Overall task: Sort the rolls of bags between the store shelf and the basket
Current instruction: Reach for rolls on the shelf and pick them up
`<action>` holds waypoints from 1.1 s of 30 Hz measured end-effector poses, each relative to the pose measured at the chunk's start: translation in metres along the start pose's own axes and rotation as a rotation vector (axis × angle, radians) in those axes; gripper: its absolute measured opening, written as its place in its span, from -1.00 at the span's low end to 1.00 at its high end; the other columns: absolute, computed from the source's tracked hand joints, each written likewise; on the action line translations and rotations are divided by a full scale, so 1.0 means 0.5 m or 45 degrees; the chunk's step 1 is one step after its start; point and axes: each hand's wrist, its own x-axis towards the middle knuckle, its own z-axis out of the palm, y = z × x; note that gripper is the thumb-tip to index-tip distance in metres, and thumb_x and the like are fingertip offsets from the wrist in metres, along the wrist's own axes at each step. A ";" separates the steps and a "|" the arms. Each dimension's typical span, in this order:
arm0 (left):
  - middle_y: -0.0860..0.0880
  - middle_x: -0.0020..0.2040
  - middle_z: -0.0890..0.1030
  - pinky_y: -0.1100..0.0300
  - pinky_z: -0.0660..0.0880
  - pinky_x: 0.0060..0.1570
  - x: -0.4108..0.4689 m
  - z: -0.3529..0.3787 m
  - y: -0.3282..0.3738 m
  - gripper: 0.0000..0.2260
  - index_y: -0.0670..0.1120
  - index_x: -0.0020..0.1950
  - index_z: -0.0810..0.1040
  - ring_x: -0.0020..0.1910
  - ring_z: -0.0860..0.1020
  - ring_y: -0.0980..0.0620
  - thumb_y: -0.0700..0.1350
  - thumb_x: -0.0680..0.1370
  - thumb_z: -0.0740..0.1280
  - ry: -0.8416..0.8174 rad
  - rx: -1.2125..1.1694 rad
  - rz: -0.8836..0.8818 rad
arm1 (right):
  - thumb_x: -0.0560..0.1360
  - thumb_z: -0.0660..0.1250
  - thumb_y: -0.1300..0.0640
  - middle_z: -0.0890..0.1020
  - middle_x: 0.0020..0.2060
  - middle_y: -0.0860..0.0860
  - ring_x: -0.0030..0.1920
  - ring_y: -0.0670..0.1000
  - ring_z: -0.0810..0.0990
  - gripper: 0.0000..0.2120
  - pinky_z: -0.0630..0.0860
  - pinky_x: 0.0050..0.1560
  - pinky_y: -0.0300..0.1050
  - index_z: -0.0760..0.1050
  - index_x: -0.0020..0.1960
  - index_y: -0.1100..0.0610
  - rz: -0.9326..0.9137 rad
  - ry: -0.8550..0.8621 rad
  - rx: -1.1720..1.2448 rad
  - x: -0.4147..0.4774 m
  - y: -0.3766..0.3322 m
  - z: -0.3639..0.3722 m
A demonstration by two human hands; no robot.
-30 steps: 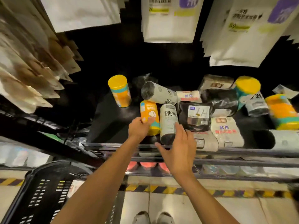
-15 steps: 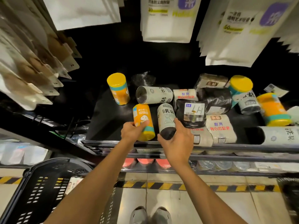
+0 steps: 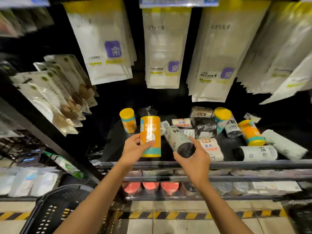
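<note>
Orange roll (image 3: 150,130) and grey roll (image 3: 176,138), clamped in left hand (image 3: 133,150) and right hand (image 3: 196,160), now lifted off the shelf (image 3: 253,163).

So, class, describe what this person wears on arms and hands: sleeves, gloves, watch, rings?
Nothing shows. The left hand and right hand are bare, without gloves, rings or watch; both forearms are uncovered down to the picture's edge.

orange roll (image 3: 150,126) upright, grey roll (image 3: 175,136) tilted
</note>
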 end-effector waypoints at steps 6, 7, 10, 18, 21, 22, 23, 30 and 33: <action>-0.04 0.07 0.63 0.25 0.55 -0.06 -0.052 0.022 0.062 -0.64 -0.10 0.13 0.54 0.06 0.60 0.02 -0.30 0.37 0.49 -0.298 0.057 0.114 | 0.25 0.54 0.01 0.53 -0.13 -0.12 -0.11 -0.01 0.55 -0.48 0.45 -0.16 -0.18 0.32 0.08 -0.08 0.012 0.174 0.129 -0.028 -0.052 -0.121; -0.06 0.09 0.63 0.27 0.56 -0.08 -0.059 0.030 0.071 -0.63 -0.11 0.15 0.54 0.04 0.61 0.04 -0.31 0.38 0.48 -0.372 0.080 0.138 | 0.25 0.54 0.02 0.53 -0.12 -0.13 -0.10 -0.02 0.55 -0.48 0.44 -0.14 -0.18 0.32 0.08 -0.10 0.015 0.204 0.154 -0.036 -0.059 -0.138; -0.10 0.10 0.64 0.26 0.57 -0.10 -0.076 0.057 0.098 -0.65 -0.14 0.14 0.55 0.02 0.62 0.02 -0.32 0.38 0.47 -0.549 0.095 0.155 | 0.22 0.52 -0.06 0.55 -0.02 -0.08 0.01 -0.01 0.55 -0.45 0.51 0.00 -0.08 0.37 0.13 -0.12 0.010 0.341 0.211 -0.065 -0.070 -0.183; -0.05 0.09 0.58 0.10 0.54 0.01 -0.144 0.183 0.150 -0.58 -0.06 0.09 0.47 0.01 0.60 0.00 -0.33 0.34 0.51 -1.000 0.203 0.275 | 0.25 0.58 0.09 0.57 -0.08 -0.13 -0.05 -0.09 0.58 -0.50 0.54 -0.03 -0.13 0.40 0.08 -0.01 0.164 0.766 0.270 -0.187 -0.074 -0.317; -0.03 0.16 0.51 0.09 0.48 0.08 -0.189 0.245 0.150 -0.36 -0.10 0.29 0.34 0.10 0.54 -0.02 -0.30 0.30 0.55 -1.111 0.289 0.378 | 0.25 0.59 0.14 0.56 -0.12 -0.20 -0.16 -0.32 0.55 -0.52 0.49 -0.16 -0.43 0.45 0.07 0.03 0.203 0.891 0.237 -0.247 -0.058 -0.377; 0.00 0.14 0.51 0.12 0.47 0.08 -0.206 0.265 0.148 -0.33 -0.08 0.29 0.32 0.10 0.52 0.01 -0.29 0.29 0.56 -1.147 0.293 0.409 | 0.24 0.59 0.14 0.57 -0.14 -0.21 -0.18 -0.35 0.54 -0.52 0.47 -0.17 -0.46 0.46 0.07 0.02 0.230 0.932 0.215 -0.268 -0.050 -0.396; 0.04 0.11 0.50 0.16 0.45 0.06 -0.225 0.283 0.148 -0.33 -0.06 0.27 0.31 0.09 0.51 0.04 -0.28 0.28 0.57 -1.189 0.294 0.437 | 0.23 0.60 0.13 0.58 -0.14 -0.20 -0.18 -0.34 0.55 -0.53 0.48 -0.15 -0.46 0.47 0.06 0.00 0.257 0.972 0.197 -0.287 -0.040 -0.412; 0.01 0.09 0.55 0.32 0.50 -0.03 -0.333 0.445 0.114 -0.37 0.04 0.10 0.35 0.08 0.54 0.06 -0.29 0.21 0.61 -1.481 0.309 0.554 | 0.20 0.60 0.08 0.60 -0.13 -0.14 -0.14 -0.28 0.54 -0.52 0.54 -0.03 -0.24 0.51 0.06 -0.04 0.450 1.240 0.077 -0.413 0.054 -0.516; 0.16 0.00 0.50 0.46 0.47 -0.18 -0.392 0.528 0.098 -0.44 0.05 0.05 0.35 -0.03 0.50 0.25 -0.27 0.25 0.59 -1.569 0.310 0.576 | 0.21 0.60 0.09 0.56 -0.15 -0.21 -0.14 -0.28 0.52 -0.50 0.53 -0.04 -0.22 0.48 0.07 -0.06 0.520 1.324 0.082 -0.454 0.108 -0.574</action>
